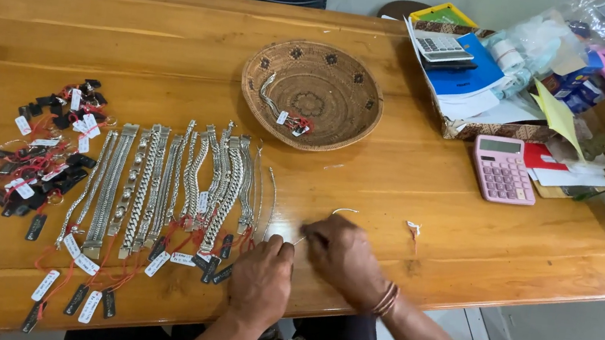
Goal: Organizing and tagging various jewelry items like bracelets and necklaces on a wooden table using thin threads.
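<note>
At lower centre of the frame, the left hand [261, 279] and right hand [342, 257] pinch a thin silver bracelet [335, 214] with narrowed fingers on the wooden table [179, 47], apparently laying it beside the row of tagged silver bracelets [169, 188], so the next move calls for straight alignment.

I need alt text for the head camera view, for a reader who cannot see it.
Two hands, left hand and right hand, work a thin silver chain on a wooden table, beside a row of tagged silver bracelets. Farther back are a woven basket and a pink calculator.
</note>
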